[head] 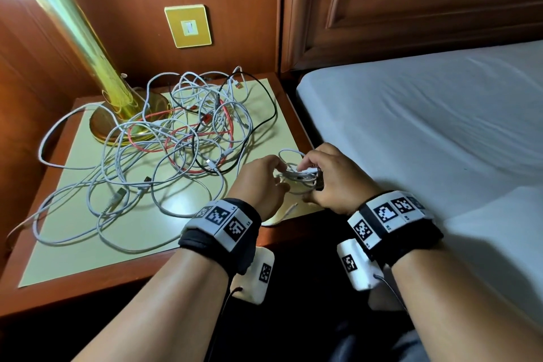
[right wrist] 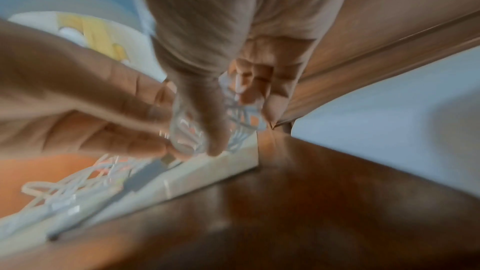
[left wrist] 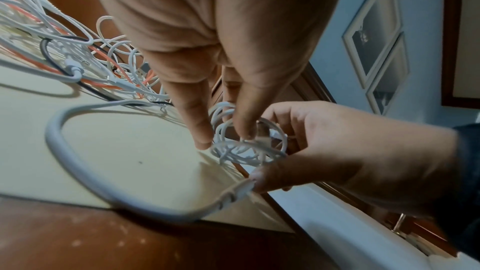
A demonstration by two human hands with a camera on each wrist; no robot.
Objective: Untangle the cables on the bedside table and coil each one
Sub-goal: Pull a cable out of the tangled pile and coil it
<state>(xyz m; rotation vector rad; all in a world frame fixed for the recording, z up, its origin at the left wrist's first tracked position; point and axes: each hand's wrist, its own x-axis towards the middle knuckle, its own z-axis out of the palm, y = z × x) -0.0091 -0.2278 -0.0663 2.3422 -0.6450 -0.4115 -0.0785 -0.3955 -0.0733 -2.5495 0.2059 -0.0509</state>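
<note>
A tangle of white, red and black cables (head: 182, 138) sprawls over the bedside table (head: 141, 247). At the table's front right corner both hands hold a small coil of white cable (head: 299, 178). My left hand (head: 279, 173) pinches the coil's left side with thumb and fingers (left wrist: 202, 137). My right hand (head: 308, 176) grips its right side, fingers curled round the loops (left wrist: 246, 151). The right wrist view is blurred; it shows the coil (right wrist: 187, 130) between the two hands. A thick grey cable (left wrist: 59, 151) loops along the table's front edge, its end by the right thumb.
A brass lamp (head: 117, 103) stands at the table's back left, with cables draped over its base. The bed (head: 426, 126) with a white sheet lies close on the right. A wall switch (head: 188, 26) sits on the wood panel behind. One white loop hangs off the table's left edge.
</note>
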